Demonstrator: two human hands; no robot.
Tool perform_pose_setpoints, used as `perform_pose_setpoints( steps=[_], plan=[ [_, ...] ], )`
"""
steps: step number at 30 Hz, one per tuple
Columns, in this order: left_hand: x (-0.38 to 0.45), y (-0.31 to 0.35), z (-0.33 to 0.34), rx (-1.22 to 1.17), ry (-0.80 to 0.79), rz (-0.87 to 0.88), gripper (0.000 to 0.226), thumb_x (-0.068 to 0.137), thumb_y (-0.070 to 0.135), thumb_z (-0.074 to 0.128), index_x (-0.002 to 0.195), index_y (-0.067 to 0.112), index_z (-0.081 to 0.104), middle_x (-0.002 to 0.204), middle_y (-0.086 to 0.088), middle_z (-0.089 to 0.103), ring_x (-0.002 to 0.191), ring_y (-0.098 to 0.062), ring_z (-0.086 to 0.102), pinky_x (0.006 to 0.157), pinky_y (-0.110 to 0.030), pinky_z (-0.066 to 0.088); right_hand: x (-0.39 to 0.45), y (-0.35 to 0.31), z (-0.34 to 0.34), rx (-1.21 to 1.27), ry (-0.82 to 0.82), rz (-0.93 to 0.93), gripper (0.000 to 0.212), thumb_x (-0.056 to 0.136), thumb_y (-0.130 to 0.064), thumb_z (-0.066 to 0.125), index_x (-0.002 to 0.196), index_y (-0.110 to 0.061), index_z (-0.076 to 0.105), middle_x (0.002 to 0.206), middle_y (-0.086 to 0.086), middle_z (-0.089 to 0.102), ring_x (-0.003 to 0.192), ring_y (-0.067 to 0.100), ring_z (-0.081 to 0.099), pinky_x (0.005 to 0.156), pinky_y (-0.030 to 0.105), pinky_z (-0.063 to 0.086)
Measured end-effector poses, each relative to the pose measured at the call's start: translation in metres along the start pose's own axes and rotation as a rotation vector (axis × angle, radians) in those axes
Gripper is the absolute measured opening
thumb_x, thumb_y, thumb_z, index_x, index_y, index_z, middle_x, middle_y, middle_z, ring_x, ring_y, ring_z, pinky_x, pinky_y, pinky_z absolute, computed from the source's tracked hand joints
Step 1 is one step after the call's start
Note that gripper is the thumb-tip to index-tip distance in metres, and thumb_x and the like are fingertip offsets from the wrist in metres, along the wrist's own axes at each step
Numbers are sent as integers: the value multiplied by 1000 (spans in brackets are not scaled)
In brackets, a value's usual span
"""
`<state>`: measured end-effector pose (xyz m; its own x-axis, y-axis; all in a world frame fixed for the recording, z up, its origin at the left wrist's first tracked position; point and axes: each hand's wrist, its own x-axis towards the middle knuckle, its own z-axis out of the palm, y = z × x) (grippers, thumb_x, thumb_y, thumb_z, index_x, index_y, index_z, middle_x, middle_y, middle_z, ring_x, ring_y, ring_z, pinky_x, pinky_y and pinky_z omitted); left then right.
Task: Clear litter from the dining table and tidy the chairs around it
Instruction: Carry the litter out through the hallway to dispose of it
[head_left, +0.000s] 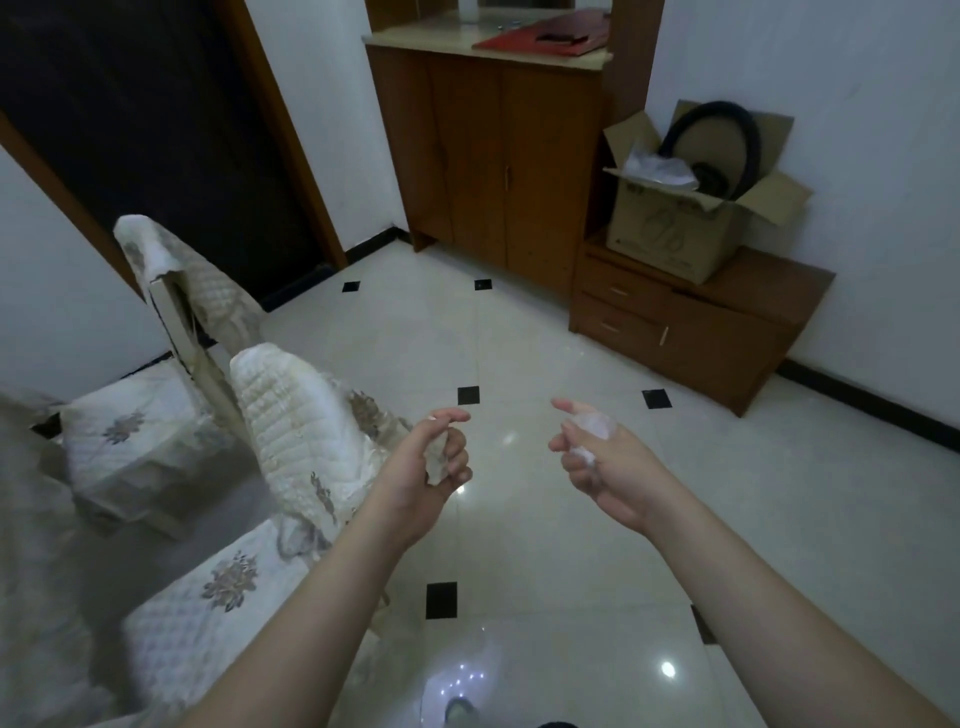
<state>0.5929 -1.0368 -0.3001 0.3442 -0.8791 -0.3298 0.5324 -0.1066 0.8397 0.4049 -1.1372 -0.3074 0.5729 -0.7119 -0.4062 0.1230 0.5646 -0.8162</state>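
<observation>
My left hand (434, 457) is held out over the tiled floor, its fingers curled round a crumpled white tissue (435, 460). My right hand (597, 457) grips another white crumpled wad (597, 427), with the index finger pointing left. Two dining chairs with quilted white floral covers stand at the left: a near one (291, 431) just left of my left hand and a far one (171, 291) behind it. A cloth-covered table edge (31, 519) shows at the far left.
A tall wooden cabinet (493, 171) with a red item on top stands ahead. To the right, a low wooden drawer unit (701, 327) carries an open cardboard box (691, 218). A dark doorway (156, 119) is at the left. Glossy floor tiles (519, 545) spread below my hands.
</observation>
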Motion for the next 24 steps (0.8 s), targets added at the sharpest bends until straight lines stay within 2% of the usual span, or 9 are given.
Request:
perform_pose_setpoints(
  steps=[2, 5, 8, 11, 13, 15, 18, 21, 24],
  plan=[
    [22, 9, -11, -62, -16, -6, 13, 88, 20, 51, 90, 14, 62, 65, -2, 36, 52, -14, 28, 59, -29, 31, 25, -4, 7, -7, -19, 1, 24, 100, -19, 47, 121, -9, 51, 70, 2, 45, 46, 3, 31, 38, 14, 23],
    [63, 25, -25, -168, -95, -32, 14, 82, 27, 51, 82, 15, 58, 69, -1, 37, 53, -14, 30, 57, -29, 30, 65, -16, 21, -103, -37, -40, 21, 96, -32, 52, 90, -13, 47, 61, -3, 33, 43, 4, 23, 36, 16, 17],
    [105, 45, -35, -241, -75, -48, 14, 80, 27, 49, 70, 17, 47, 67, 0, 34, 55, -13, 29, 57, -28, 27, 103, -38, 38, -113, 6, 40, 43, 84, -58, 56, 70, -23, 36, 56, -5, 26, 42, 5, 20, 36, 19, 13],
    [143, 61, -39, -282, -38, -47, 18, 80, 27, 48, 66, 19, 42, 65, 1, 33, 56, -13, 28, 55, -26, 29, 141, -58, 43, -51, 84, 86, 60, 79, -77, 45, 57, -23, 29, 55, -3, 22, 45, 10, 19, 40, 23, 14],
    [167, 69, -42, -275, -42, -55, 20, 83, 26, 45, 65, 20, 38, 63, 1, 32, 53, -13, 30, 54, -26, 31, 164, -70, 44, 35, 128, 73, 62, 86, -72, 38, 55, -21, 23, 55, 0, 20, 48, 15, 23, 45, 24, 20],
    [191, 76, -44, -257, -48, -68, 23, 83, 25, 45, 63, 21, 34, 61, 1, 29, 52, -13, 28, 53, -25, 30, 186, -80, 47, 101, 184, 80, 59, 95, -55, 37, 51, -19, 25, 51, 2, 24, 48, 18, 37, 49, 27, 32],
    [222, 85, -46, -229, -49, -66, 25, 78, 21, 49, 59, 21, 33, 61, 2, 25, 55, -14, 18, 54, -25, 27, 217, -87, 47, 48, 253, 95, 47, 101, -31, 38, 57, -15, 35, 51, 5, 39, 46, 15, 45, 42, 21, 39],
    [256, 86, -46, -232, -24, -67, 29, 77, 12, 52, 57, 20, 33, 65, 1, 22, 59, -15, 12, 52, -25, 17, 250, -97, 40, -93, 258, 108, 35, 101, -34, 44, 77, -10, 51, 67, 7, 53, 51, 11, 43, 39, 18, 38],
    [298, 80, -44, -275, 9, -98, 28, 83, 10, 48, 60, 18, 34, 63, 2, 23, 49, -10, 16, 42, -21, 18, 293, -109, 22, -50, 182, 96, 29, 99, -36, 48, 91, -9, 55, 60, 1, 43, 46, 9, 34, 37, 18, 30]
  ],
)
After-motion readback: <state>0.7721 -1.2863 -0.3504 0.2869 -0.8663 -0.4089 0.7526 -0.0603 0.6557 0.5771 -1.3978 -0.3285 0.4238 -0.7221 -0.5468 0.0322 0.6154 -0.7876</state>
